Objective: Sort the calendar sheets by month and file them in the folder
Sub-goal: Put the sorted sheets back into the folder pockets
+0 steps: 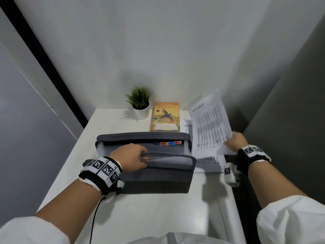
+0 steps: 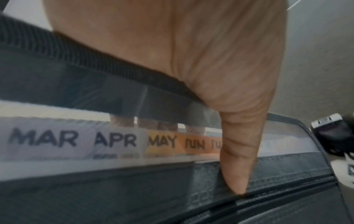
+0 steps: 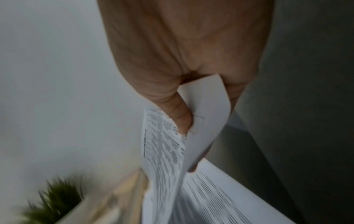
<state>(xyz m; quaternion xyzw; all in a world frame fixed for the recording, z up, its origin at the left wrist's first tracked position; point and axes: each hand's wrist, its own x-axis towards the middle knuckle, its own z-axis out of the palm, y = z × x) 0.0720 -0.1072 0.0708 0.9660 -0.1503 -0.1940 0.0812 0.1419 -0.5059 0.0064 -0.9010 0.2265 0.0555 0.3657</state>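
Observation:
A grey accordion folder stands open in the middle of the white table, with coloured month tabs showing at its back. My left hand grips the folder's near front wall, fingers inside and thumb outside; the left wrist view shows the thumb on the outer face and the tabs MAR, APR, MAY. My right hand pinches a printed calendar sheet by its lower corner, lifted above the stack of sheets on the right. The sheet hangs from my thumb and fingers.
A small potted plant and a yellow book stand at the back of the table. Grey walls close in behind and on the right. An OCTOBER sheet peeks out beside the book. A small white device lies near the right edge.

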